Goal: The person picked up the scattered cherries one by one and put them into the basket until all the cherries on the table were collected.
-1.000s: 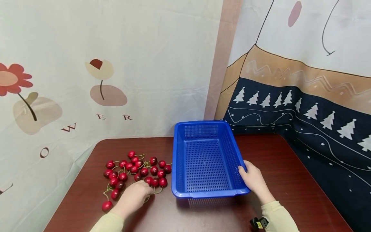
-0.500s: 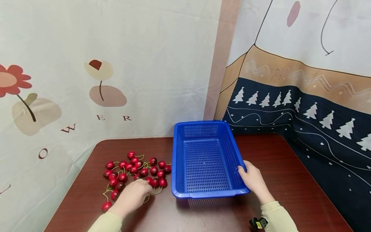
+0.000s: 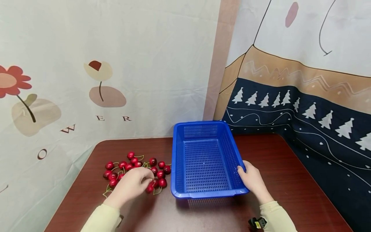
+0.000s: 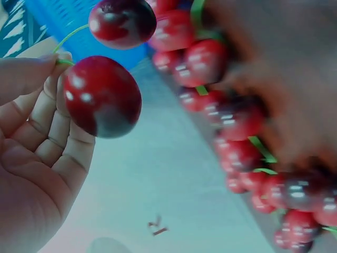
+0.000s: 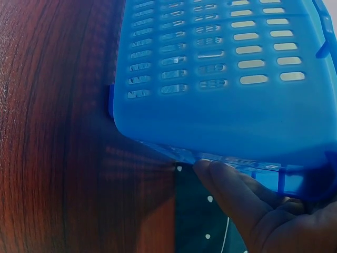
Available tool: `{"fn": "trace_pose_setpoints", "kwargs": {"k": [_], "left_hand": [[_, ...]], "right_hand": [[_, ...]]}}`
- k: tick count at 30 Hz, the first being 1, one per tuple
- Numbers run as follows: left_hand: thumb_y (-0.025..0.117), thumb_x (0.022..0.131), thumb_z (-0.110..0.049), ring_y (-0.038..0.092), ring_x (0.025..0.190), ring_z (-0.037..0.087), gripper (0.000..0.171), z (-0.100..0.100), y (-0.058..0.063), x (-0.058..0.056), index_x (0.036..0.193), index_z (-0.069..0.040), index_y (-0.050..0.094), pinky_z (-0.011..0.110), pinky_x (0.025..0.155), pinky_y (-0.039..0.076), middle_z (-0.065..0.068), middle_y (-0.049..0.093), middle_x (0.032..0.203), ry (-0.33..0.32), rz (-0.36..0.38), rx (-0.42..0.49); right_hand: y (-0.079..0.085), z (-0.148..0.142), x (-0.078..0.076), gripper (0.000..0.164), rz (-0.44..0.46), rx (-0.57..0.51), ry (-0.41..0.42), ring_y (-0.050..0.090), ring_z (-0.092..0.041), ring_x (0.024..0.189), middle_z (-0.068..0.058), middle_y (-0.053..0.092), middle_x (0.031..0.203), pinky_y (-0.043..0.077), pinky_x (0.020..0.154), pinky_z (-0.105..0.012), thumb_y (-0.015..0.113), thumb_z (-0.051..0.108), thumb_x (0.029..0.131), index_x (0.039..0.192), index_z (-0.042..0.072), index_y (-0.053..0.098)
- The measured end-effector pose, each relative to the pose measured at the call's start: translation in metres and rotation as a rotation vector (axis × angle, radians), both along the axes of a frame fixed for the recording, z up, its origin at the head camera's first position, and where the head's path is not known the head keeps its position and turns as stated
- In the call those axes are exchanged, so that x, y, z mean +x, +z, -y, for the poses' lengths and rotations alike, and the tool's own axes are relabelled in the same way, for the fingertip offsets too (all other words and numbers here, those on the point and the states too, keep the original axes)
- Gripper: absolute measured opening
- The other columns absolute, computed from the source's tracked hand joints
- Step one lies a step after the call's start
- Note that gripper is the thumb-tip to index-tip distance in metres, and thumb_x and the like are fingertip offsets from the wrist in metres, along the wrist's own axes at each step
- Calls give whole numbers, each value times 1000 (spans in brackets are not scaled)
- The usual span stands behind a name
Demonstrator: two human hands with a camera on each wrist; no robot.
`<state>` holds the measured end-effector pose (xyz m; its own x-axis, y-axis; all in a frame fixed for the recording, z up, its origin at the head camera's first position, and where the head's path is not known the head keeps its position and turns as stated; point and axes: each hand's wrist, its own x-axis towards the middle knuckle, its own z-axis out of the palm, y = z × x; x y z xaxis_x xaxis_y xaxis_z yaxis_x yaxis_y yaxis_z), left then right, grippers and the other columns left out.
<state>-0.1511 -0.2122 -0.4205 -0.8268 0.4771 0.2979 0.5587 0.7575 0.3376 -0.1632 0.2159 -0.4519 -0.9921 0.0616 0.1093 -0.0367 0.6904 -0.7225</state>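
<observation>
My left hand [image 3: 130,185] is over the near side of a spread of red cherries [image 3: 131,155] on the table. In the left wrist view its thumb and forefinger pinch green stems, from which a large cherry [image 4: 102,100] and a darker cherry [image 4: 122,23] hang. From the head view I cannot tell which cherries are the held ones. My right hand [image 3: 252,180] grips the right rim of a blue plastic basket [image 3: 208,195], thumb on the rim's inner side. No cherry lies in the basket. The right wrist view shows the slotted basket wall [image 5: 221,110] beside the fingers.
The brown wooden table [image 3: 278,167] carries the basket right of the cherries. A printed cloth [image 3: 162,80] hangs behind the table, and a dark tree-patterned cloth [image 3: 290,119] runs along the right. A small black device [image 3: 257,223] is near the right sleeve.
My left hand has moved up slightly and now covers other cherries; one cherry near its fingertips has shifted. The right hand and the basket stay in place.
</observation>
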Motion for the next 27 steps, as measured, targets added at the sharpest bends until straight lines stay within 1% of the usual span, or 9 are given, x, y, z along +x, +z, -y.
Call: {"fn": "trace_pose_setpoints", "kwargs": {"k": [4,9,13,16,21,27], "left_hand": [[76,81,0,56,74,4,21,-8,16,-6,83,-19,70,28,69,53,-15,63,80,11,-27,42],[75,82,-1,55,74,6,19,-23,35,-13,84,-19,70,27,68,51,-13,61,80,43,-25,95],[74,84,-4,55,75,7,15,-36,47,-17,86,-18,70,29,69,52,-11,62,83,56,-31,112],[73,85,-5,55,75,8,13,-46,55,-22,87,-18,71,31,69,51,-10,63,83,51,-47,130],[73,85,-5,57,76,9,11,-65,67,-32,89,-15,71,32,71,52,-7,64,84,39,-53,222],[71,86,-4,57,75,10,9,-91,79,-43,88,-13,72,31,70,52,-5,65,84,-16,-81,284]], "right_hand": [[0,0,0,32,-1,0,-6,65,-30,86,-22,67,104,52,77,-47,54,9,96,122,-9,58],[-2,1,0,32,-10,10,-7,64,-30,87,-22,67,105,52,78,-48,54,9,96,122,-9,59],[-3,1,-1,31,-16,16,-9,64,-31,87,-22,68,104,51,79,-48,54,9,96,121,-8,59],[-3,0,-1,31,-17,21,-10,64,-31,86,-22,68,103,51,79,-49,54,9,96,121,-8,59],[-1,0,-1,31,-9,21,-12,64,-31,84,-22,67,101,52,77,-49,54,9,96,121,-9,59],[-2,1,-2,31,-10,33,-13,64,-31,84,-22,67,101,52,77,-50,53,10,95,120,-9,58]]}}
